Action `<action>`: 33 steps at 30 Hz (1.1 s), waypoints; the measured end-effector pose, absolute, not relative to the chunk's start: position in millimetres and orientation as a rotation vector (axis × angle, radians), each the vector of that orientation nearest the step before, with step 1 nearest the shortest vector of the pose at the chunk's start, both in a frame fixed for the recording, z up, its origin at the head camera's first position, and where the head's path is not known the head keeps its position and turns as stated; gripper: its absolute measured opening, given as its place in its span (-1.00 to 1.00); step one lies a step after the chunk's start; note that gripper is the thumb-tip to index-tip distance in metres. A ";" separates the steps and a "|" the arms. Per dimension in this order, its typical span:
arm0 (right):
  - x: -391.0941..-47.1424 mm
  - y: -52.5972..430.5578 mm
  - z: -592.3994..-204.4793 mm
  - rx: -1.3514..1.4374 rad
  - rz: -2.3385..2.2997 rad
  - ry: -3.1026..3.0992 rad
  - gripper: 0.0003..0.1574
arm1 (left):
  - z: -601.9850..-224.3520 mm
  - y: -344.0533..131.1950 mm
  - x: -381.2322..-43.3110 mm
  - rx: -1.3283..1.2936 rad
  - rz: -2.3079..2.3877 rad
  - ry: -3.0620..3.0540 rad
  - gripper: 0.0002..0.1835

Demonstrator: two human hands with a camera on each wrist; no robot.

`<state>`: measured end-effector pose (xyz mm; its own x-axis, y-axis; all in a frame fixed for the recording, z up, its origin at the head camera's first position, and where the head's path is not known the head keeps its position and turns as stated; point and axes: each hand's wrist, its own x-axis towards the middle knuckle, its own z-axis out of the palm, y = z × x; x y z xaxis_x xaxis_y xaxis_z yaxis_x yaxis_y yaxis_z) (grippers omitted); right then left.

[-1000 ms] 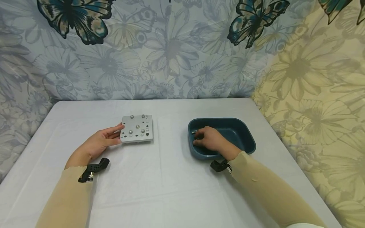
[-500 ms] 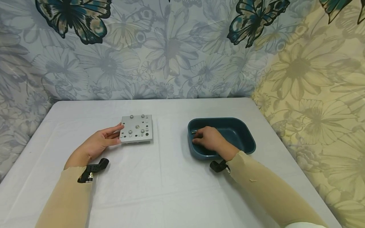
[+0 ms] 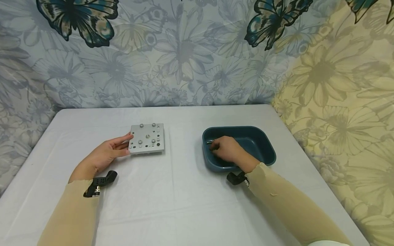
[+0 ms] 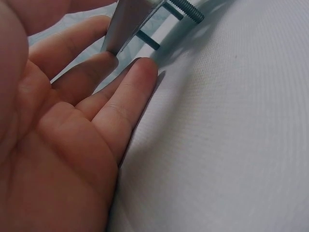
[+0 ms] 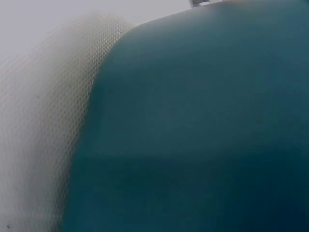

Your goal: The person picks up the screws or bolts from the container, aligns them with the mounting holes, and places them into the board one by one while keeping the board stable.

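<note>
One squarish metal plate [image 3: 147,138], threaded screws [image 4: 188,9] beneath — left hand [image 3: 106,153] grips it.

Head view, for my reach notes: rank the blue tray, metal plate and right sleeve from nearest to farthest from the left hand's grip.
1. Metal plate: nearest, its left edge in the left hand's grip.
2. Blue tray: right of the plate, apart from it.
3. Right sleeve: farthest, on the right, nearer the wearer.
</note>
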<state>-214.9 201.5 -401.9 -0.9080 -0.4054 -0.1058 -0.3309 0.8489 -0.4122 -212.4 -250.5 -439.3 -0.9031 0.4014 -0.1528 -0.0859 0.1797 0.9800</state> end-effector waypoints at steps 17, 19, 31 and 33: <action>-210.4 195.1 -395.6 -0.508 -0.524 2.835 -0.64 | -438.8 -251.9 -211.5 0.280 1.751 2.096 -0.15; -209.9 194.2 -394.7 -0.472 -0.514 2.837 -0.61 | -439.0 -252.1 -211.8 0.281 1.742 2.101 -0.15; -212.0 197.1 -397.3 -0.544 -0.461 2.870 -0.68 | -436.9 -249.7 -211.2 0.291 1.773 2.085 -0.16; -211.8 198.6 -397.2 -0.592 -0.436 2.883 -0.70 | -437.4 -249.6 -211.4 0.296 1.776 2.081 -0.15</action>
